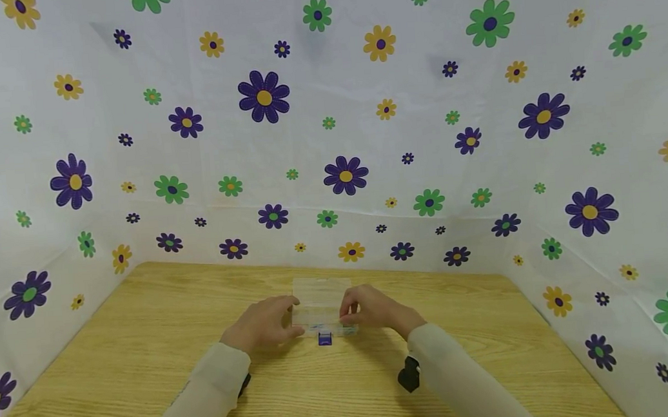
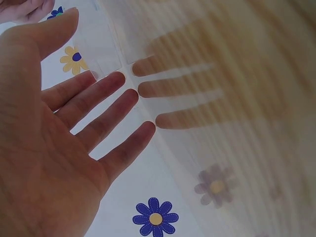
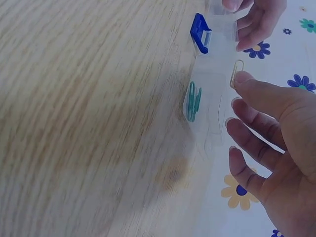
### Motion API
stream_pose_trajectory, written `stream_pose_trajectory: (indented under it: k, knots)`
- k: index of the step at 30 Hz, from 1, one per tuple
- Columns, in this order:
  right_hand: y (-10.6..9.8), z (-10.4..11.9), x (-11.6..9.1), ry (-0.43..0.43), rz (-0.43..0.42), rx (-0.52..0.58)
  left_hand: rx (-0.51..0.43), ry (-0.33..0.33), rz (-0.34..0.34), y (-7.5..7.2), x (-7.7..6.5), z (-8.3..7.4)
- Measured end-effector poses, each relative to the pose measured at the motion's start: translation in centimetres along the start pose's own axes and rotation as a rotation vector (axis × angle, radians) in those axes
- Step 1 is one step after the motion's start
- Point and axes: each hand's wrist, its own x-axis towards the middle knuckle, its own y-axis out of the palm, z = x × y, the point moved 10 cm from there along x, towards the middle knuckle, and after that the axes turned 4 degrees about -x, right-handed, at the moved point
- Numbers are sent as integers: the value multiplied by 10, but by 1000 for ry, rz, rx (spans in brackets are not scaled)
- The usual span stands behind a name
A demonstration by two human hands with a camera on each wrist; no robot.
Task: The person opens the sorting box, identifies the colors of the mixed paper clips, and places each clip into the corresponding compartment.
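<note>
Yellow paperclip point(image 3: 237, 73): right hand point(image 1: 371, 306) pinches it, likely placing.
Hinged box point(image 1: 321, 315): between hands; release inside likely next.
Left hand point(image 1: 263, 323): spread, empty.

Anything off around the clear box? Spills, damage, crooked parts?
Nothing stands out. The clear box sits flat, lid open; at least one green paper clip lies inside, and the right hand pinches a yellowish paper clip. No spill or damage visible.
</note>
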Motion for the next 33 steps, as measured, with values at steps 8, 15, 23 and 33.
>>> stream_pose_trajectory:
  k: [8,15,23,33]
  knots:
    - [3,-1,4,25,15,-11,11,3,-2,0,0,0]
    - [5,-1,6,24,9,-23,6,-7,6,0,0,1]
    - [5,-3,1,50,23,2,-2,0,12,1,-1,-1]
    - [-6,-5,-18,-11,34,-25,5,2,-4,-1,-1,-2]
